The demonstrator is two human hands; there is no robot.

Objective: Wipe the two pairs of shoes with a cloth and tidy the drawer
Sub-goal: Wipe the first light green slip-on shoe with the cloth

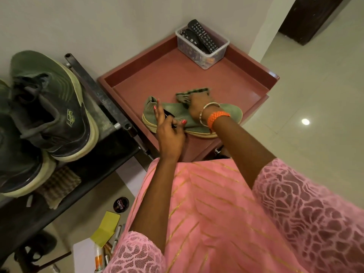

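Wiping a light green shoe [192,120] that lies on its side on the reddish cabinet top [167,75], toward the front edge. Right hand [198,105] bunched around a striped cloth [192,93], pressing it onto the upper near the middle of the shoe. Left hand [169,133] at the heel end, thumb and a finger pinching the collar by the dark opening, the other fingers lifted off and spread.

To do this well: hold the heel down more firmly, since a shoe on its side probably rocks under a sideways rub and sits close to the cabinet's edge. Run the cloth in long strokes from heel toward toe, following the upper, then along the pale sole rim where grime likely collects. Refold to a clean face once one side looks soiled. Turn the shoe over for the hidden side, which cannot be judged from here.

Still waiting, by the look of things: a pair of dark green sneakers [51,103] on the black rack [110,107] to the left. No mate to the light shoe in sight. Lower left, the open drawer [82,251] with a polish tin [121,204], a yellow-green paper [105,229] and small tubes lying loose, not yet tidied. A clear box [202,50] with a remote stands at the back corner, well apart from the work.
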